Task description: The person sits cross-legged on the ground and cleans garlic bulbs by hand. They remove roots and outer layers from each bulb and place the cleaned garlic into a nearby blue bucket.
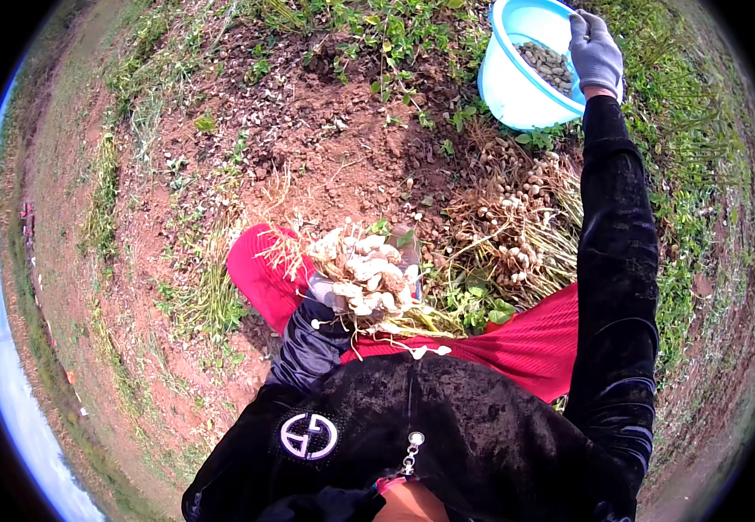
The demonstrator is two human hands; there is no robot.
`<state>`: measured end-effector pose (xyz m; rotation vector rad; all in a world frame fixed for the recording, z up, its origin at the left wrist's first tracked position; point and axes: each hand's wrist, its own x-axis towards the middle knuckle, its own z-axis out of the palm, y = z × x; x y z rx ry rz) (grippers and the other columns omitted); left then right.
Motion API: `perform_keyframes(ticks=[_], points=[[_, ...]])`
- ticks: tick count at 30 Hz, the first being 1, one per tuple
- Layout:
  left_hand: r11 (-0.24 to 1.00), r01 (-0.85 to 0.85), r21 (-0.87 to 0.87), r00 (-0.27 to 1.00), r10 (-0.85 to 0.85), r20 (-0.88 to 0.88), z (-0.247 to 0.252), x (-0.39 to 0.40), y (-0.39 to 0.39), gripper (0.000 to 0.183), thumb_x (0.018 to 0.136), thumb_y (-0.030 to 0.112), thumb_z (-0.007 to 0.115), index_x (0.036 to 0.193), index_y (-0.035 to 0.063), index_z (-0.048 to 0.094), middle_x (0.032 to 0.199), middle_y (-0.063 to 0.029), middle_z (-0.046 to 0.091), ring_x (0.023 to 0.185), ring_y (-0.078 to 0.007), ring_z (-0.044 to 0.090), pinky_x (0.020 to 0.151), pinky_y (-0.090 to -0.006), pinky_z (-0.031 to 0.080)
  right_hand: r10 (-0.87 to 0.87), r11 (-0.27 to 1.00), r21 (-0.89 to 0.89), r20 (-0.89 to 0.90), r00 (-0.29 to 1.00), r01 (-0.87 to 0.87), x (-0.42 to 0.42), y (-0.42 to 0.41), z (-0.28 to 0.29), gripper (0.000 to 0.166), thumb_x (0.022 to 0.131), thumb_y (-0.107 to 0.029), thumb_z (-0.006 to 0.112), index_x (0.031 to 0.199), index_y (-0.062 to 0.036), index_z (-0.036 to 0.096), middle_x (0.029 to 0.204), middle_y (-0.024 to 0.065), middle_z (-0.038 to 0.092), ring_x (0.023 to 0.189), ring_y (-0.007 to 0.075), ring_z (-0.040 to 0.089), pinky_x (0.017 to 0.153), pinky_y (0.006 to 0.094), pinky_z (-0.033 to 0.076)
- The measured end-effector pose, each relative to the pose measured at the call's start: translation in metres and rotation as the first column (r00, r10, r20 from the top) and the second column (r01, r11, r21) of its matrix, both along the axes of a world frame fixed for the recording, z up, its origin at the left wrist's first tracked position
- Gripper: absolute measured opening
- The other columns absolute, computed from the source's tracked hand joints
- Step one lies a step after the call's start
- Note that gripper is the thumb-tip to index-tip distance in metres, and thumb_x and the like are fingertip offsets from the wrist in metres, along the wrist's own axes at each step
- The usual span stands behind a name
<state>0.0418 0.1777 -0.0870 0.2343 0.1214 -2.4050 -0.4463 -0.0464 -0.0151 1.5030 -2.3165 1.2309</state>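
Note:
My left hand (323, 290), in a pale glove, is largely hidden behind a bunch of pulled peanut plants (374, 277), which it holds above my lap. Pale pods and roots face up, and stems trail to the right. My right hand (596, 55), in a grey glove, is at the right side of a light blue plastic basin (514, 88), over its rim. Whether it grips the rim or holds something is not clear. Loose peanut pods (547, 65) lie inside the tilted-looking basin.
Uprooted peanut plants with pods (521, 228) lie on the ground between the basin and my red-clad leg (527, 339). More stems (214, 293) lie at the left beside my other red-clad knee (263, 267). Reddish soil (338, 156) and low green plants (690, 143) surround them.

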Motion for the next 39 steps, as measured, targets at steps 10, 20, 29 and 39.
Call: perform_keyframes(ticks=[10, 20, 29, 39], points=[[0.952, 0.304, 0.024, 0.949, -0.305, 0.083, 0.04, -0.007, -0.01, 0.068, 0.088, 0.044, 0.048, 0.13, -0.0079, 0.037, 0.123, -0.0311, 0.048, 0.094, -0.037, 0.059, 0.069, -0.0487, 0.054, 0.497, 0.463, -0.353, 0.863, -0.093, -0.813, 0.187, 0.152, -0.02, 0.036, 0.089, -0.021, 0.059, 0.118, 0.0005, 0.057, 0.095, 0.0044, 0.064, 0.086, 0.0096, 0.059, 0.077, 0.0253, 0.05], [0.88, 0.257, -0.399, 0.852, -0.012, 0.523, 0.08, -0.038, 0.004, 0.077, 0.069, 0.024, 0.075, 0.13, -0.0033, 0.038, 0.112, -0.0148, 0.055, 0.092, -0.0212, 0.059, 0.074, -0.0328, 0.053, 0.596, 0.498, -0.452, 0.798, -0.086, -0.74, 0.255, 0.245, 0.022, 0.039, 0.083, -0.025, 0.063, 0.111, 0.0016, 0.054, 0.09, 0.0043, 0.06, 0.08, 0.0086, 0.057, 0.072, 0.0257, 0.048], [0.894, 0.326, -0.308, 0.928, -0.241, 0.283, 0.084, -0.042, -0.004, 0.068, 0.083, 0.045, 0.057, 0.129, -0.0016, 0.038, 0.12, -0.0202, 0.048, 0.097, -0.0309, 0.058, 0.074, -0.0388, 0.055, 0.355, 0.366, -0.364, 0.905, -0.233, -0.857, 0.238, 0.251, 0.025, 0.058, 0.096, -0.049, 0.036, 0.126, -0.0004, 0.047, 0.117, 0.0089, 0.056, 0.106, 0.0167, 0.054, 0.091, 0.0296, 0.043], [0.689, 0.589, -0.422, 0.766, -0.311, 0.563, 0.051, -0.042, -0.019, 0.065, 0.062, 0.038, 0.08, 0.11, 0.0025, 0.052, 0.105, -0.011, 0.058, 0.099, -0.0241, 0.059, 0.089, -0.0386, 0.048, 0.43, 0.615, -0.15, 0.887, 0.169, -0.774, 0.245, 0.244, 0.049, 0.029, 0.078, -0.022, 0.068, 0.095, -0.001, 0.059, 0.086, 0.0078, 0.062, 0.081, 0.0141, 0.061, 0.071, 0.0292, 0.049]])
